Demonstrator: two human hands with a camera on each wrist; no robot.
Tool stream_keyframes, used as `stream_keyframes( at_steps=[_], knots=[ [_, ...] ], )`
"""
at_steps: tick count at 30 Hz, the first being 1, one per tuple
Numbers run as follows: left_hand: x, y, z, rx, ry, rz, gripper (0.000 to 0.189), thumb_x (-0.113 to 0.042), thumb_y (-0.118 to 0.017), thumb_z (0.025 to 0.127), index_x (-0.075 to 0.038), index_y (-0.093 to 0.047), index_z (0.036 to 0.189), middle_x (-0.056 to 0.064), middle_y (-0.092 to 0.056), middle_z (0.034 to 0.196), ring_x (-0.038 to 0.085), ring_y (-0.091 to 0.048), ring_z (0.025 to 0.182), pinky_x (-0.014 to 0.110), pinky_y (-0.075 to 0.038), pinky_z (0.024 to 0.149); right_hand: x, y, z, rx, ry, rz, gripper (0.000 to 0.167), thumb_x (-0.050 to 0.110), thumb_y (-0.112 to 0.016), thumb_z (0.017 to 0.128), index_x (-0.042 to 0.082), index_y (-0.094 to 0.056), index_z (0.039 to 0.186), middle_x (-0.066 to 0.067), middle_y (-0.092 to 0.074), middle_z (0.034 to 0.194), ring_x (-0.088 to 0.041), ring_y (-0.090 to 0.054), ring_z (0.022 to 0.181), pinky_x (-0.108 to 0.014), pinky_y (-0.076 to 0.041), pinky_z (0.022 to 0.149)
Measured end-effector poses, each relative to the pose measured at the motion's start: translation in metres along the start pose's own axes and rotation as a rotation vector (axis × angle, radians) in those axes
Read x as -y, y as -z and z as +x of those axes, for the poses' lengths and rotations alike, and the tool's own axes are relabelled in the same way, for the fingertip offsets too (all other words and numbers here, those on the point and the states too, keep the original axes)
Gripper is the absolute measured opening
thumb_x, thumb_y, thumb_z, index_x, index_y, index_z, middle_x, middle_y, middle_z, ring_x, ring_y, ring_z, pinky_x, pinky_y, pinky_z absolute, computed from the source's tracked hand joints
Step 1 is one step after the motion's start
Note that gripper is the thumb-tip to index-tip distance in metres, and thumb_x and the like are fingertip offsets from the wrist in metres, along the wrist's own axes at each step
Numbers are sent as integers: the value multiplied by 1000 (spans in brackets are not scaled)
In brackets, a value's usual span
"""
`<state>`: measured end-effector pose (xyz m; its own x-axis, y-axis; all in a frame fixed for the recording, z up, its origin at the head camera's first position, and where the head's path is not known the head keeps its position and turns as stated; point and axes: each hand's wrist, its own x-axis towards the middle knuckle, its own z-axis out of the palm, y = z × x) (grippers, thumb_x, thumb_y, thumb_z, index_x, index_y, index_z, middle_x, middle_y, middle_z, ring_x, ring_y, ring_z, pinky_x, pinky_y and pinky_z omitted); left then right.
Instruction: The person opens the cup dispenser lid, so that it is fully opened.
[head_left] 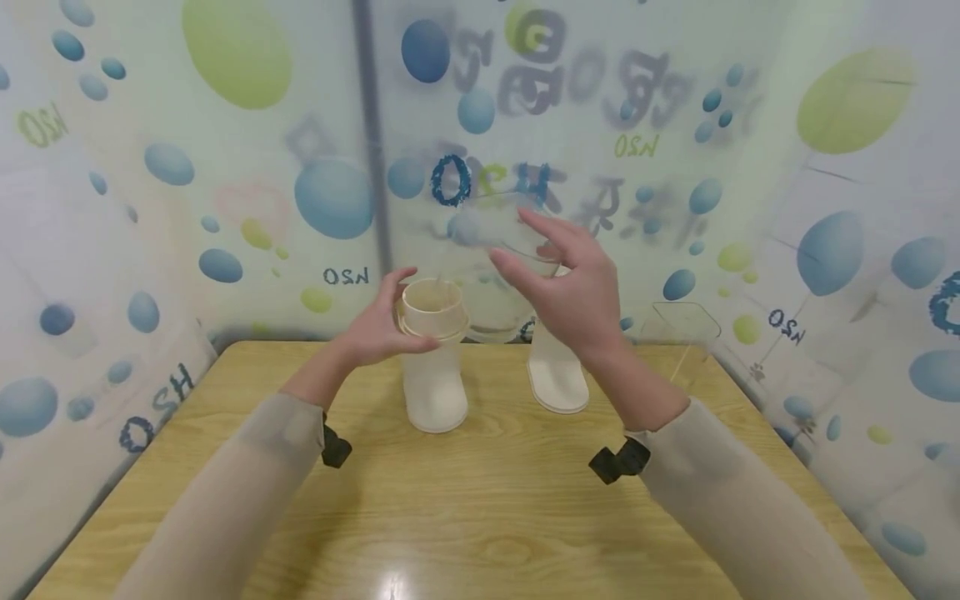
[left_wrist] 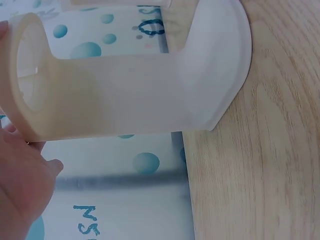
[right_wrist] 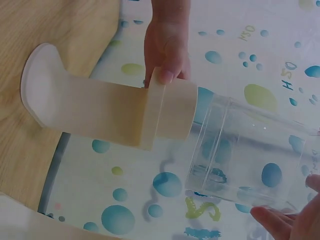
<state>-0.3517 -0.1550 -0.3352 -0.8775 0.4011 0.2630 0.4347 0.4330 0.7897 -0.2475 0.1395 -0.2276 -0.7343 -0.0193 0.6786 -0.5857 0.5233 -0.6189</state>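
My left hand [head_left: 372, 329] grips the collar of a white boot-shaped vessel [head_left: 435, 387], thumb on the near side and fingers round the far side. The vessel has a round open mouth and its broad foot is on the table. In the right wrist view its neck [right_wrist: 177, 107] shows a raised ring under the thumb. My right hand [head_left: 573, 287] holds a clear container [head_left: 491, 287] by its upper part, close beside the mouth and off the table. Some clear liquid seems to lie in its bottom. A faint streak shows above the mouth; whether liquid is pouring is unclear.
A second white boot-shaped piece [head_left: 558, 379] stands behind my right forearm. Farther right is a clear square-topped container [head_left: 682, 321]. The wooden table [head_left: 480, 500] ends at patterned walls [head_left: 337, 125] at the back and sides.
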Motion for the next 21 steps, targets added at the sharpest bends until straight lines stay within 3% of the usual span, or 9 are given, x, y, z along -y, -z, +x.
stream_keyframes(
  at_steps=[4, 8, 12, 15, 21],
  knots=[
    [-1, 2, -1, 19, -11, 2, 124, -26, -91, 85, -18, -6, 175, 22, -30, 176, 43, -35, 161, 70, -24, 131, -5, 7, -5, -17, 2, 3, 58, 47, -86, 92, 37, -71, 147, 10, -67, 151, -19, -76, 120, -43, -63, 85],
    [-1, -3, -6, -19, 18, -37, 124, -30, -90, 88, -20, -3, 176, 19, -24, 180, 42, -31, 163, 70, -21, 132, -11, 14, -12, -23, -5, 5, 57, 45, -86, 93, 36, -71, 148, 8, -66, 152, -19, -78, 119, -37, -62, 85],
    [1, -14, -12, -86, 80, -92, 128, -37, -92, 88, -17, -2, 177, 18, -29, 177, 42, -39, 158, 66, -34, 129, -18, 21, -21, -26, -28, -2, 55, 44, -85, 94, 36, -71, 147, 6, -64, 154, -20, -78, 120, -25, -60, 81],
    [4, -21, -13, -137, 102, -106, 126, -41, -94, 87, -14, -10, 177, 18, -36, 173, 40, -44, 154, 62, -43, 124, -23, 27, -28, -23, -42, 15, 54, 41, -85, 95, 35, -71, 147, 4, -64, 153, -24, -77, 122, -18, -59, 75],
    [8, -28, -14, -182, 118, -147, 117, -43, -94, 87, -15, -20, 175, 16, -42, 168, 38, -46, 152, 60, -48, 120, -35, 41, -49, 16, -54, -4, 53, 35, -86, 96, 33, -72, 147, 1, -66, 150, -29, -76, 124, -15, -54, 71]
  ],
)
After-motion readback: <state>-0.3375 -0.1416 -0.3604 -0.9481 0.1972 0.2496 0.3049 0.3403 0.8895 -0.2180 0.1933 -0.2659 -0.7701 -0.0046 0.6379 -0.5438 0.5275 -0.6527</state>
